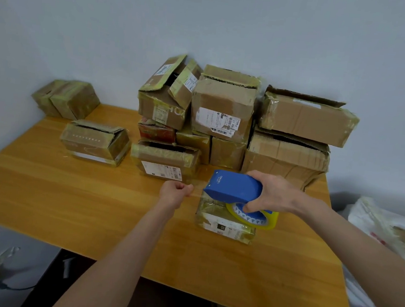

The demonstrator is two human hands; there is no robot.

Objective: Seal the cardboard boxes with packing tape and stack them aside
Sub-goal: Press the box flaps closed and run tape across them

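A small tape-wrapped box (pixel 224 226) lay flat. Just above it hung a blue tape dispenser (pixel 234 187) with a yellowish roll (pixel 263 219), a clear tape strip (pixel 198 194) stretching leftward. Behind the box stood a pile of battered boxes (pixel 223 110), some open.

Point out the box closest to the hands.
The small taped box right under the blue tape dispenser that the right hand grips. It sits alone near the table's front; the others stand farther back.

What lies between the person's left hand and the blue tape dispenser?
In the head view, a faint strip of clear tape runs from the left hand to the tape dispenser, with the wooden table beneath it.
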